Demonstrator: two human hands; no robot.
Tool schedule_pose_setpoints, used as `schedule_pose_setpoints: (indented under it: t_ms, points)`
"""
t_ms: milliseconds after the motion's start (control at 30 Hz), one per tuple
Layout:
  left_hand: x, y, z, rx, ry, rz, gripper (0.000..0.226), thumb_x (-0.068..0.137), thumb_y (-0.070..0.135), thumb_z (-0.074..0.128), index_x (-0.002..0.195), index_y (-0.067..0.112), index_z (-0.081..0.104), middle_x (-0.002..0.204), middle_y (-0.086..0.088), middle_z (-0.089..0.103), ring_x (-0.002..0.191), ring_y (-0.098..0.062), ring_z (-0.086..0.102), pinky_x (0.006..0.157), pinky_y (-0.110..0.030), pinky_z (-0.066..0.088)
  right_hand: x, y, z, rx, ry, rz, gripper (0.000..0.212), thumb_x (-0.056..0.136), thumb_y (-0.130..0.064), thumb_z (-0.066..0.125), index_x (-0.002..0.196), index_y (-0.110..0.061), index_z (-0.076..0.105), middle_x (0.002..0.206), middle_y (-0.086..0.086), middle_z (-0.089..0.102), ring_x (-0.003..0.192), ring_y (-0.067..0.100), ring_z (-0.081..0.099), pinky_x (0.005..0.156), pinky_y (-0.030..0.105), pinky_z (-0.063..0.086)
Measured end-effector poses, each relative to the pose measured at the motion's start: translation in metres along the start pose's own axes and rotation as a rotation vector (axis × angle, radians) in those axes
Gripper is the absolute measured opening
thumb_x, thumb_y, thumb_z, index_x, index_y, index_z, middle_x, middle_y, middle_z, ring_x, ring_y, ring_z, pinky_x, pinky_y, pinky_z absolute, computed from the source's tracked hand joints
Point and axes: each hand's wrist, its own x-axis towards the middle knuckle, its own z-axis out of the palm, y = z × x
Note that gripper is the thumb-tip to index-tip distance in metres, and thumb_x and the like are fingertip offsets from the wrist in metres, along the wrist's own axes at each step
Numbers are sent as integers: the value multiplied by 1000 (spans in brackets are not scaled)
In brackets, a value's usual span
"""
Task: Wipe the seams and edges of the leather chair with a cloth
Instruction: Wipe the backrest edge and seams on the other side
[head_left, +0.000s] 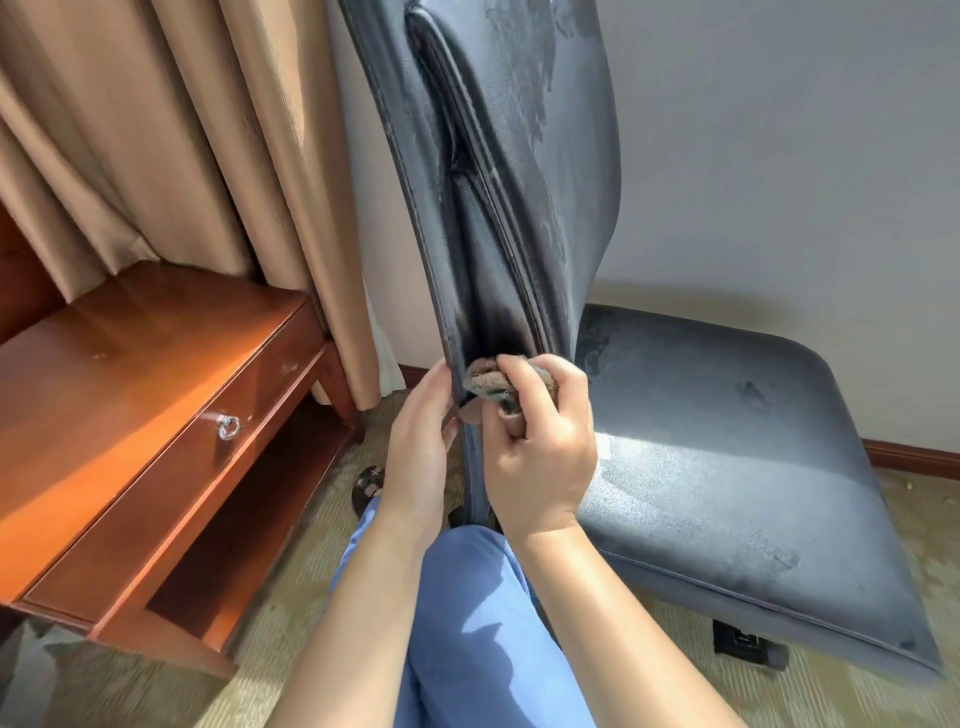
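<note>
Right hand (540, 447) fingers curl round crumpled grey-brown cloth (488, 387), pressing it on lower backrest seam of dark blue-grey leather chair (519, 208); left hand (418, 441) fingers fairly straight, resting on backrest's left edge; reddish wooden bench (130, 374) left.

We find the dark blue leather chair (675, 441) at 2 o'clock, the reddish wooden drawer table (130, 415) at 9 o'clock, the beige pleated curtain (182, 130) behind it.

The pale green patterned carpet floor (291, 582) holds the dark blue leather chair (727, 441). The shiny reddish-brown wooden desk (130, 374) stands beside it. A dark sandal (368, 488) lies between them.
</note>
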Motion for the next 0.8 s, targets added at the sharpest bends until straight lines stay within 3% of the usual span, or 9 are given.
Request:
schedule_pose_setpoints:
  t_ms: [133,233,400,500,567,667,800]
  points:
    - [0,-2,-2,-12,28,-37,33,102,29,39,124,23,63,122,8,67,117,-4,59,109,-35,39,0,1,11,-186,-78,-69,39,73,-20,52,107,-21,69,112,1,46,87,23,49,50,27,45]
    - [-1,-2,-3,15,21,-19,33,102,29,40,124,25,63,123,7,67,118,-7,59,110,-37,38,-21,14,14,-347,-192,-78,45,73,-22,52,115,-24,67,107,5,47,79,24,47,45,26,41]
    - [-3,-3,0,55,-11,31,33,103,26,37,119,32,65,120,11,68,114,-2,60,98,-30,43,-52,38,7,-377,-403,62,44,50,-11,79,92,-24,73,92,6,57,69,26,58,35,27,40]
    - [-3,-3,0,57,-11,23,32,103,29,38,119,34,65,120,11,67,115,-3,60,100,-31,43,-41,29,-3,-262,-252,81,33,62,-15,57,91,-20,72,95,7,59,72,27,62,40,27,42]
    - [-3,-3,-1,50,2,9,31,103,29,39,116,34,67,116,12,69,112,-2,62,98,-30,44,-23,14,-7,-196,-127,38,37,68,-19,46,94,-19,72,99,6,59,75,26,62,45,25,43]
    - [-2,0,1,29,9,2,31,103,27,39,114,29,68,113,10,71,108,-1,63,98,-32,46,3,-3,-5,-109,-19,-18,35,72,-18,51,101,-20,71,110,-1,48,86,23,59,55,23,44]
    - [2,-3,-5,30,23,-42,33,102,32,39,127,32,61,126,13,64,120,-2,56,110,-39,38,4,2,13,-234,-99,-104,45,73,-10,58,115,-23,67,117,3,40,87,26,49,51,29,50]
